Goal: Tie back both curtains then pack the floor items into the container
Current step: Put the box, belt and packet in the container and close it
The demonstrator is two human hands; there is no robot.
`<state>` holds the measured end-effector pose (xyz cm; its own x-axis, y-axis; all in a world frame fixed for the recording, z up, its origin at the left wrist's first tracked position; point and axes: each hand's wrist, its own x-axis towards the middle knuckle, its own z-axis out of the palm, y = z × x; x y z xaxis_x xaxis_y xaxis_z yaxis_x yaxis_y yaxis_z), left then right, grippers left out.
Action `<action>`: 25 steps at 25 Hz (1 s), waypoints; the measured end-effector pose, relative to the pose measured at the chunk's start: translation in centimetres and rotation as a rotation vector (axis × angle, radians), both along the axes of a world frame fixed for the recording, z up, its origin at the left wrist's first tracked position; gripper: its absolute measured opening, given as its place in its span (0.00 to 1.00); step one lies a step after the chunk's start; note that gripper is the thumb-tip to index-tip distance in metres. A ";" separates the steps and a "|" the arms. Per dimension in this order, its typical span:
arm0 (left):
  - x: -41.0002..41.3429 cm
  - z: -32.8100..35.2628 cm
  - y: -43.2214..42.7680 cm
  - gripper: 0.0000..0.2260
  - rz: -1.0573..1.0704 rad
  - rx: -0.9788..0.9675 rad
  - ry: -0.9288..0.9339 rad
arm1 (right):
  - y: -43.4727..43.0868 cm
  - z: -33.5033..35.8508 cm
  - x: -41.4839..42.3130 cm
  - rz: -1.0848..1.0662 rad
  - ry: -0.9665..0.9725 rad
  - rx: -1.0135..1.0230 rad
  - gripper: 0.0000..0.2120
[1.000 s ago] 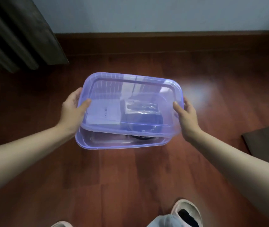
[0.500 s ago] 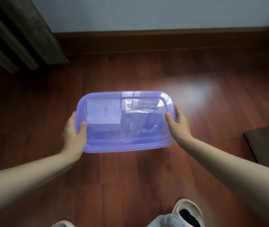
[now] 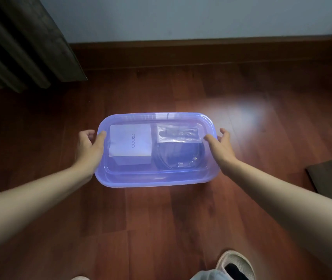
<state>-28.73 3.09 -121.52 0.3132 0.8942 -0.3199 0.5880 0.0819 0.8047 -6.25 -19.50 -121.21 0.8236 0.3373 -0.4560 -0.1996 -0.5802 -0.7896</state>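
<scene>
Two bare forearms reach in from the lower corners toward the middle of the frame. The left hand (image 3: 89,146) rests on the left end of the container (image 3: 157,179), with the thumb laid over the lid (image 3: 155,118) and the fingers curled loosely outside the rim. The right hand (image 3: 220,147) is at the right end, thumb on the lid, fingers spread and lifted apart from the plastic. The container stands on the wooden floor (image 3: 161,229), lid on. Through the purple plastic a white box (image 3: 129,143) is clear; the dark items beside it are hard to make out. At the bottom edge a slipper (image 3: 235,265) is cut off.
</scene>
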 end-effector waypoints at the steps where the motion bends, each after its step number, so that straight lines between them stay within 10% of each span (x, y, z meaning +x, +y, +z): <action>1: 0.8 0.2 1.0 0.17 -0.005 -0.082 -0.017 | 0.5 0.2 0.8 -0.011 0.020 -0.013 0.32; 25: -2.4 -2.1 -3.1 0.36 0.136 -0.317 0.183 | -2.1 -0.7 -3.1 -0.012 -0.030 -0.204 0.26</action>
